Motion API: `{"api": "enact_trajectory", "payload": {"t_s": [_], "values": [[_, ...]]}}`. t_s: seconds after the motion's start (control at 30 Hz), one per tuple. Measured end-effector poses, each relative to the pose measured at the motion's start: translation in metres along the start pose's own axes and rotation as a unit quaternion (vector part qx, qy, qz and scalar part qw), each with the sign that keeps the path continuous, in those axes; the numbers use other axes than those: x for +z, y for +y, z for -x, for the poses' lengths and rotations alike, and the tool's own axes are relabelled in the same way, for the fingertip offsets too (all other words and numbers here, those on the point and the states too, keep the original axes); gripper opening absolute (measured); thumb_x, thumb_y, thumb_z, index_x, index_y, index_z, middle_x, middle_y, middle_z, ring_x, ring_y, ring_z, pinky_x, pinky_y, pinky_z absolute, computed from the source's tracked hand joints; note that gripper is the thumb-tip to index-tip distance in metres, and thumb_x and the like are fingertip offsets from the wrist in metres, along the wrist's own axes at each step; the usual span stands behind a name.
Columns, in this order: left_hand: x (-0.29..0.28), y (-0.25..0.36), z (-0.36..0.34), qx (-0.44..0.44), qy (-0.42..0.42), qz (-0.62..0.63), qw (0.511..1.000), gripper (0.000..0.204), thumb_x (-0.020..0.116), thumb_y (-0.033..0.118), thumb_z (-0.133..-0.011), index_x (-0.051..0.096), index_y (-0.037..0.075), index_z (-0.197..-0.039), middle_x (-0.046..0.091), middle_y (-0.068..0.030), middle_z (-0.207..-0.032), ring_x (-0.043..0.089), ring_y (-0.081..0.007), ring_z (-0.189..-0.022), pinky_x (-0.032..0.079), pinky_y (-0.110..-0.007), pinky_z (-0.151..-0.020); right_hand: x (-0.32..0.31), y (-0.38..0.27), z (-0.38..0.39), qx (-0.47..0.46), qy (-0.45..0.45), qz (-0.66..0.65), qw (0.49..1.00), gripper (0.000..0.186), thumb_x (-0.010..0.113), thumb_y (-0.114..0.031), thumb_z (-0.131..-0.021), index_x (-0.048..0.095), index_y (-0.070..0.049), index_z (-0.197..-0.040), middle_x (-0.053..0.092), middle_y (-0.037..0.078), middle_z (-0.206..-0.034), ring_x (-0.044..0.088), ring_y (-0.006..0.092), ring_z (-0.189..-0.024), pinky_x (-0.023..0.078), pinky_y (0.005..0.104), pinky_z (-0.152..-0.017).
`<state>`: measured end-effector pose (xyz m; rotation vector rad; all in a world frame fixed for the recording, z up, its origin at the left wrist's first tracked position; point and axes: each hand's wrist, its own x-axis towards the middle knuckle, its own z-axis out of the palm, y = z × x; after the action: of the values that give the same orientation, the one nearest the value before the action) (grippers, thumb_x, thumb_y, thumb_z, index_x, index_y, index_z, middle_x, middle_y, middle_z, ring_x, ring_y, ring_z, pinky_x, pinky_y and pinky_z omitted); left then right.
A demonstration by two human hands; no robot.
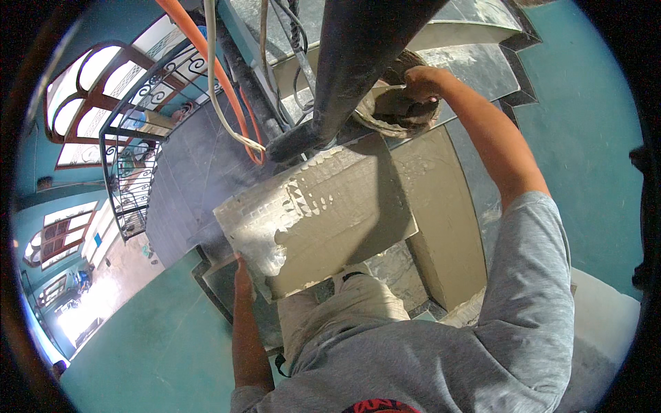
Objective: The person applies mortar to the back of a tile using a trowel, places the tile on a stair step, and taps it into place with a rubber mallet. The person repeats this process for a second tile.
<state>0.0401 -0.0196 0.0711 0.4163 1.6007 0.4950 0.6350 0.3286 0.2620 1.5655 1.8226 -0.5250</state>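
Note:
A rectangular slab, apparently a tile [330,227], lies tilted before my body, its upper face mostly coated with beige-grey mortar. Along its left side the coat is thin and patchy, and shiny surface shows through. My left hand [241,277] holds the tile's lower left edge, with the thumb at the rim and the other fingers hidden. At the far right, my right hand [425,85] is closed over a mortar-crusted bucket [387,128]. It grips what looks like a trowel [394,102], whose grey blade is inside the bucket; the handle is mostly covered by my fingers.
A thick black post [365,55] rises between the tile and the bucket. Orange and pale hoses [206,51] hang beside it. Mortar-coated stair steps [444,220] run along the right, by a teal wall [571,172]. A black iron railing [127,165] stands far left.

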Motion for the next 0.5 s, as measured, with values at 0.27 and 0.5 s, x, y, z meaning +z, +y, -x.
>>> {"api": "enact_trajectory", "payload": {"t_s": [0.27, 0.5], "values": [[0.011, 0.012, 0.011, 0.002, 0.008, -0.006, 1.000, 0.100, 0.037, 0.080, -0.098, 0.047, -0.005, -0.150, 0.054, -0.0203, -0.149, 0.052, -0.0336, -0.135, 0.037, -0.047, -0.116, 0.003, -0.017, 0.010, 0.006, 0.103, 0.123, 0.987, 0.029, 0.069, -0.022, -0.082, 0.078, -0.007, -0.105, 0.077, 0.017, -0.110, 0.074, 0.0353, -0.104, 0.060, 0.0476, -0.087], [0.001, 0.006, 0.000, -0.068, 0.014, 0.015, 0.997, 0.090, 0.041, 0.071, -0.103, 0.025, 0.007, -0.164, 0.029, -0.0126, -0.168, 0.030, -0.0293, -0.152, 0.024, -0.045, -0.124, -0.004, -0.005, -0.030, 0.037, 0.129, 0.096, 0.986, 0.031, 0.068, -0.026, -0.083, 0.078, -0.009, -0.108, 0.077, 0.014, -0.114, 0.073, 0.0334, -0.109, 0.059, 0.0483, -0.090]]}}
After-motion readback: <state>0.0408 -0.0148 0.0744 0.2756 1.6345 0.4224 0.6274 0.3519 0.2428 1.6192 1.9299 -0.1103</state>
